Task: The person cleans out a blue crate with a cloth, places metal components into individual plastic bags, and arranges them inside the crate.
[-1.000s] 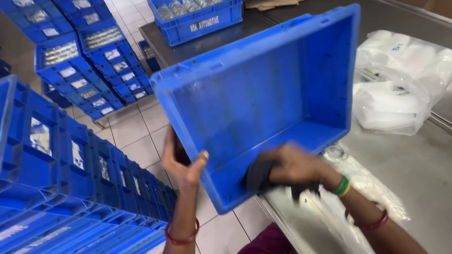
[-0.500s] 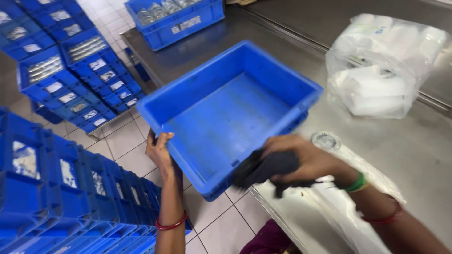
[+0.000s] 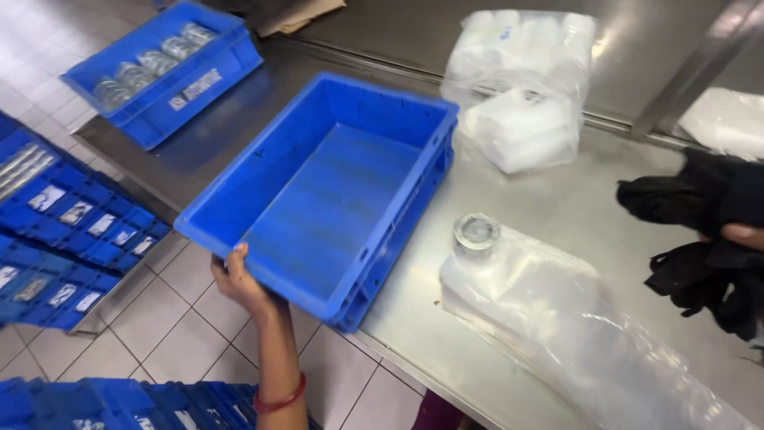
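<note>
An empty blue plastic crate lies flat on the steel table, its near corner hanging over the table's edge. My left hand grips the crate's near rim from below. At the far right edge of view, my right hand is mostly hidden and is closed on a bunched black cloth held above the table.
A roll of clear tape rests on a clear plastic bag beside the crate. A bag of white packets lies behind. Another blue crate with shiny parts sits at the table's far left. Stacked blue crates stand on the tiled floor.
The crate has come down from tilted to flat on the table. My right hand has pulled out of it and moved right with the black cloth.
</note>
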